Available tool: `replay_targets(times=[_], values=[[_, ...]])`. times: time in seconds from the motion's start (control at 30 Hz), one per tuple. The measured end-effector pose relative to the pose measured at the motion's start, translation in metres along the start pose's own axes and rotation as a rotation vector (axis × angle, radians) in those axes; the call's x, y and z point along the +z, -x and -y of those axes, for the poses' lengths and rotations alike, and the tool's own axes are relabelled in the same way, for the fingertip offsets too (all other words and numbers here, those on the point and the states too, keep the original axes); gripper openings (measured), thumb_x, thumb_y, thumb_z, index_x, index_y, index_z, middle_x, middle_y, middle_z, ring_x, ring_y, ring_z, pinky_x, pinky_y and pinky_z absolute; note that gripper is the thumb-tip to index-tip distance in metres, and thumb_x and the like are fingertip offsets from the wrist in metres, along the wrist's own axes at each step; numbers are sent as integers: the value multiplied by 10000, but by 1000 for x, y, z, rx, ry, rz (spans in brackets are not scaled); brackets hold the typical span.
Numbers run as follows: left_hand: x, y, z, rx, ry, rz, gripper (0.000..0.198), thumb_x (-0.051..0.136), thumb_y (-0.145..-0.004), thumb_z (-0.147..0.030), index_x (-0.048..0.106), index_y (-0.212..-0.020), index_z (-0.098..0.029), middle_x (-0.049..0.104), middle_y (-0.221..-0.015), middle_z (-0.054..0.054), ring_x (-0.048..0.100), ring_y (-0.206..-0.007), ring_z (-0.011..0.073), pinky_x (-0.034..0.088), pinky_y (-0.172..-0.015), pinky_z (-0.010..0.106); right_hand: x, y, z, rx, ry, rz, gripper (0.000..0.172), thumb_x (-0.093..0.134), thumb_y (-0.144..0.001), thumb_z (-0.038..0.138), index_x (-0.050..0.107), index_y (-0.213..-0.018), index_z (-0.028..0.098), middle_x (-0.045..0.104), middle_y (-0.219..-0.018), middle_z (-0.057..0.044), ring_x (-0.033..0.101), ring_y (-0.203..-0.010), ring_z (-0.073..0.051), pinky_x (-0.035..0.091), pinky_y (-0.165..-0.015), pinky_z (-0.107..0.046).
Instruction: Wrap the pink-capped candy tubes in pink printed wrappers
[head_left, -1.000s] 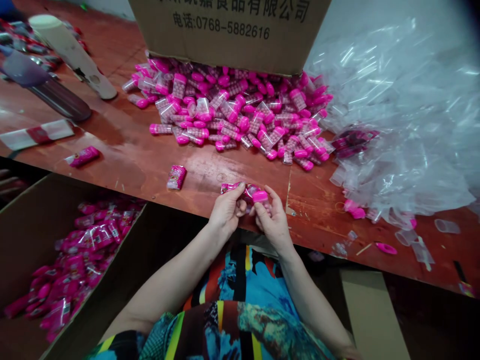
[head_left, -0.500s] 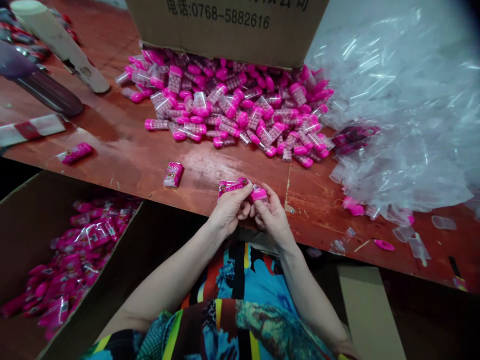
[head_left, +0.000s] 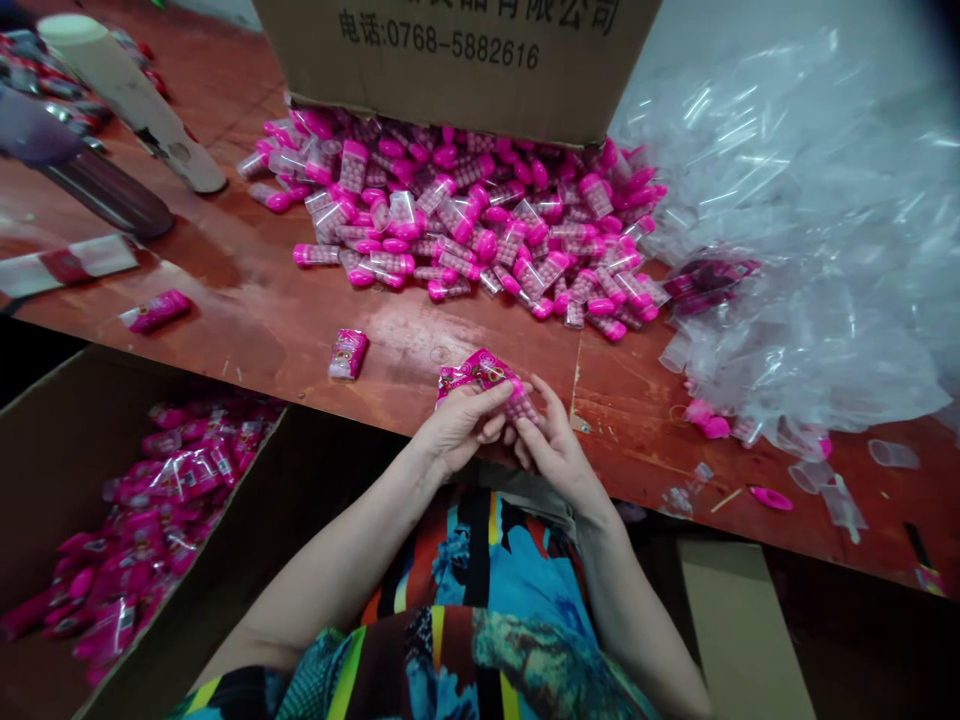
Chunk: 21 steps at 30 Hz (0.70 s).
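At the table's front edge my two hands meet. My left hand pinches a pink printed wrapper sleeve between thumb and fingers. My right hand is closed on a small clear candy bottle filled with pink beads, its pink cap end pointing toward the sleeve. The cap touches or enters the sleeve's edge; my left thumb hides exactly where. To the left lies a wrapped candy bottle, and farther left another wrapped bottle. Behind my hands spreads a heap of unwrapped pink-capped bottles.
A cardboard box stands behind the heap. Clear plastic bags and cups pile up at the right. Below the table at left, an open carton holds many wrapped bottles. Two tall bottles stand at the back left.
The candy bottle has tilted and shows more of its beaded body. The sleeve has turned and opened out above my left thumb. My right hand has shifted slightly down and right.
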<state>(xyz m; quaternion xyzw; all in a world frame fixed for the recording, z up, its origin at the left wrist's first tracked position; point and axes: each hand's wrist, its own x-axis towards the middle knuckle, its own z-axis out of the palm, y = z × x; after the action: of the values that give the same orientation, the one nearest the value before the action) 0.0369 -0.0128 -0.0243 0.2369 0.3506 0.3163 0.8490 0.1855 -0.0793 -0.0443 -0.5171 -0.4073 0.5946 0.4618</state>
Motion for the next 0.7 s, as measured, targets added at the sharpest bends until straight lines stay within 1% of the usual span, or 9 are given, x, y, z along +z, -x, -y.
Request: replay_targets(times=[0.13,0.2,0.3,0.37,0.43,0.53,0.6,0.63,0.7], values=[[0,4,-4,11,-48,37,297,754,-846,-382,682,-698,-135,493,-494,-20,372,-403,39,252,-425,193,1,5,-4,55,-144,75,726,520,-999,508,177,-1608,315,553,-691,53,327,-419,-81,269,-411,-215],[-1,2,-4,6,-76,37,297,756,-842,-395,685,-717,-135,475,-466,-28,357,-384,39,220,-410,194,2,3,-5,10,-58,28,720,544,-987,491,219,-1604,309,601,-761,19,423,-472,-99,364,-449,-231],[-2,-3,-1,-21,-91,-5,341,763,-833,-412,642,-659,-145,426,-403,-43,308,-343,34,169,-385,195,7,-1,-3,-98,230,-108,727,622,-950,435,304,-1587,286,681,-990,-76,614,-705,-181,522,-663,-334],[-3,-5,2,-23,-62,-45,361,781,-814,-418,613,-637,-152,440,-402,-44,297,-330,28,145,-374,192,12,-3,-2,-130,356,-145,722,634,-940,426,334,-1580,279,689,-1110,-120,653,-804,-228,536,-749,-389],[-3,-5,5,-9,-18,-40,341,790,-804,-426,628,-681,-152,458,-410,-48,333,-334,36,173,-376,184,15,-4,-2,-146,320,-156,715,642,-935,433,349,-1571,289,675,-1174,-121,655,-849,-227,538,-765,-377],[-2,-1,8,-1,-20,14,327,774,-819,-445,668,-770,-139,488,-415,-38,393,-350,54,220,-392,182,17,-5,-1,-66,48,-104,711,626,-948,470,325,-1572,311,665,-948,-39,560,-631,-133,473,-564,-256],[-1,2,7,-19,-61,40,333,769,-826,-440,680,-787,-122,552,-463,-8,392,-355,46,206,-393,183,16,-5,0,48,-132,-30,735,604,-956,506,281,-1585,304,555,-690,51,353,-438,-83,295,-412,-203],[-1,3,6,-30,-77,50,336,772,-826,-436,681,-779,-116,591,-503,13,384,-357,37,190,-391,184,15,-6,1,87,-191,-2,753,598,-956,520,262,-1591,295,496,-618,81,268,-404,-72,220,-388,-197],[-1,4,4,-41,-68,30,362,769,-827,-446,665,-726,-114,621,-535,39,386,-361,35,179,-391,190,14,-5,2,97,-235,7,788,616,-945,523,244,-1593,273,462,-572,100,242,-396,-68,182,-386,-194]])
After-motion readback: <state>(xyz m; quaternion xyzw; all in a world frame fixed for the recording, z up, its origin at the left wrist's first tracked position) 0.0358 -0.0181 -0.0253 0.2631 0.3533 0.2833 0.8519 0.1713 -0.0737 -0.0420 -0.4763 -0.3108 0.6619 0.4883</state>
